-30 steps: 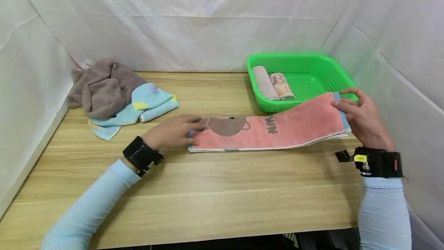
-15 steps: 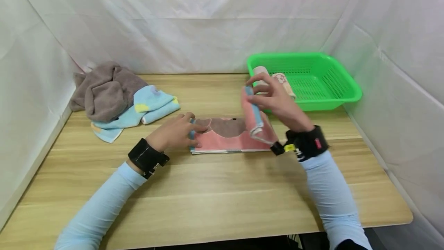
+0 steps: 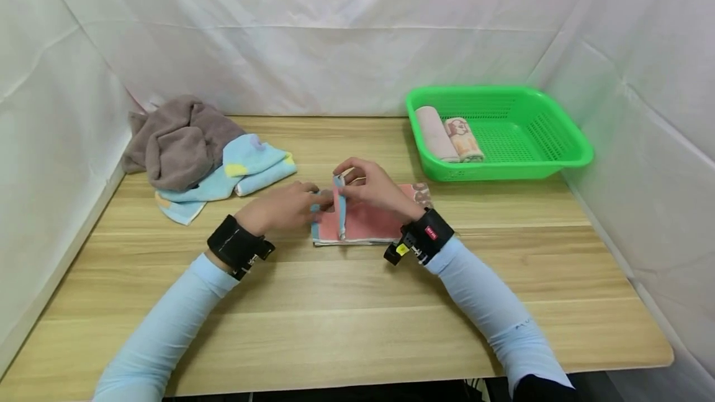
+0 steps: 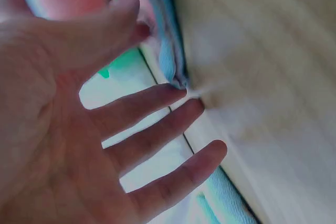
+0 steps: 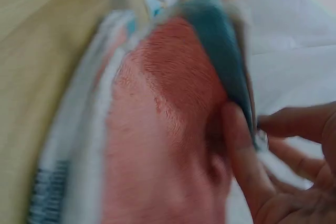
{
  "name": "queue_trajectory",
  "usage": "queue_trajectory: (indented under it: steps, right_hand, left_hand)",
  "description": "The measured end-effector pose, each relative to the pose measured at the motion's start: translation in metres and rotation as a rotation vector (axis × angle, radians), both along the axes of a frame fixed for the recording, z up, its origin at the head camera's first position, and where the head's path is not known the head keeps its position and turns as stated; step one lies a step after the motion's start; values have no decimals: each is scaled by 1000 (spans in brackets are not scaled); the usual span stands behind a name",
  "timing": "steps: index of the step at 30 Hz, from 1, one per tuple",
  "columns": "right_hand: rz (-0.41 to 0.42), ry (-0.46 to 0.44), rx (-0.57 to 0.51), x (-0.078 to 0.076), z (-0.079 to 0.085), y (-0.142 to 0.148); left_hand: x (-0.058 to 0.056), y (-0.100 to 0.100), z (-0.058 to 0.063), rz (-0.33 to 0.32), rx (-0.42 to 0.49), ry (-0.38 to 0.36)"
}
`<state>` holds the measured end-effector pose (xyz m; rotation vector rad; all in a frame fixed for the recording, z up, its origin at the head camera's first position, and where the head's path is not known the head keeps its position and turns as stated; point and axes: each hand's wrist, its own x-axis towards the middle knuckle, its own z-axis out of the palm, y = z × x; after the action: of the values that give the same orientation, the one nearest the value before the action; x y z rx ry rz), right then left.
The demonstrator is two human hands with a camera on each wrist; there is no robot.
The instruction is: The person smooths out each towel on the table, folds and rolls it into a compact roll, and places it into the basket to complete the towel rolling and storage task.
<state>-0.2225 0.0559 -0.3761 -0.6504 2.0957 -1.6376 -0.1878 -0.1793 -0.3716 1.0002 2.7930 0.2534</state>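
Observation:
A pink towel [image 3: 371, 222] with blue end bands lies doubled over on the table in the head view. My right hand [image 3: 377, 188] pinches its blue end band [image 5: 220, 51] between thumb and fingers and holds that end raised above the towel's left part. At the towel's left end, my left hand [image 3: 282, 208] touches it with thumb and fingertips. In the left wrist view several fingers [image 4: 157, 148] of that hand are stretched out straight, beside the blue edge [image 4: 167, 59]. The right wrist view is partly blurred.
A green basket [image 3: 511, 170] stands at the back right, with a pale rolled towel [image 3: 436, 135] and a patterned rolled towel [image 3: 462, 139] inside. At the back left lie a crumpled grey-brown towel [image 3: 184, 141] and a light blue towel [image 3: 259, 166]. White cloth surrounds the wooden table [image 3: 391, 327].
My right hand has carried the pink towel's right end leftward, folding it over toward the left end. The left hand has stayed at the left end.

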Motion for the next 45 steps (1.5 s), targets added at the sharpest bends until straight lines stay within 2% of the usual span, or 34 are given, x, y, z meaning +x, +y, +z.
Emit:
queue_trajectory:
  steps: [5, 7, 9, 12, 16, 20, 23, 25, 27, 30, 32, 34, 39, 45]
  right_hand:
    - [106, -42, 22, -2, -11, -3]
    - [126, -34, 50, -3, -13, -1]
    - [126, 5, 97, -6, -14, 4]
    - [136, 103, 201, -11, -14, 13]
    - [206, 213, 329, -19, -14, 26]
    - [268, 285, 439, -23, -8, 35]
    - [270, 337, 541, -23, 0, 43]
    - [270, 383, 605, -24, 3, 49]
    - [272, 417, 633, -24, 5, 54]
    - [299, 461, 636, -26, 3, 59]
    - [316, 457, 626, -26, 2, 60]
    - [331, 449, 632, -27, 0, 61]
    - [286, 488, 699, -27, -3, 62]
    - [189, 597, 809, -25, -11, 52]
  left_hand:
    - [-1, -1, 6, 178, -7, 138]
    - [0, 1, 8, 200, -5, 185]
    - [2, 3, 9, 163, 25, 194]
    - [6, 9, 10, 39, 75, 156]
    - [14, 17, 8, -117, 77, 112]
    - [20, 23, 4, -177, 38, 88]
    - [21, 24, 3, -150, 1, 76]
    - [19, 23, 2, -106, -26, 90]
    - [16, 22, 3, -45, -60, 116]
    - [10, 18, 5, 84, -119, 175]
    - [6, 15, 6, 158, -154, 215]
    - [4, 13, 7, 205, -174, 244]
    - [5, 18, 11, 178, -141, 263]
    - [9, 45, 13, 77, -119, 230]
